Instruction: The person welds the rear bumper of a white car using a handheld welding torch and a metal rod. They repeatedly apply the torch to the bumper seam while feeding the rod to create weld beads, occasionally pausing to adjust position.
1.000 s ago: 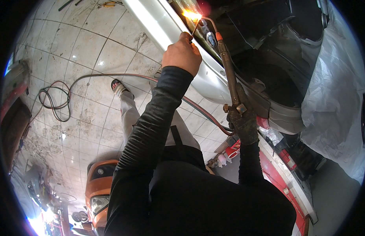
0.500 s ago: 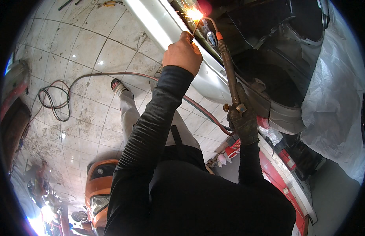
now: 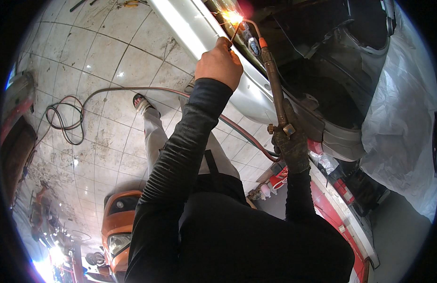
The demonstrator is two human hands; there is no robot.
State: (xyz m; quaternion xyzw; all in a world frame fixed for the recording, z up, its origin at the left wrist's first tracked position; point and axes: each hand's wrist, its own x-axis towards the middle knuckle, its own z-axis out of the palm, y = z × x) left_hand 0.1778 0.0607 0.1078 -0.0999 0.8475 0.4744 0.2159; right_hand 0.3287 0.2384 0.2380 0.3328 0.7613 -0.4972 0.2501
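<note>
My bare left hand (image 3: 219, 64) is closed on a thin filler rod (image 3: 235, 34), whose far end meets a bright flame with flying sparks (image 3: 233, 18). In my gloved right hand (image 3: 292, 141) is a brass gas welding torch (image 3: 274, 80), its slim bent tip reaching into the same glow. The flame plays on bare, scorched metal (image 3: 250, 41) just inside the white car body panel (image 3: 181, 23). My left wrist is close above that panel's edge. Glare hides the exact spot where rod, flame and metal meet.
A twin gas hose (image 3: 133, 88) runs from the torch across the tiled floor (image 3: 117, 52) to a loose coil. Clear plastic sheeting (image 3: 400, 118) hangs at the right. An orange car (image 3: 122, 217) stands behind at lower left, near another bright glare (image 3: 51, 262).
The sparks at the flame have changed shape, fanning lower to the left. Both hands, the rod and the torch stay almost in the same place.
</note>
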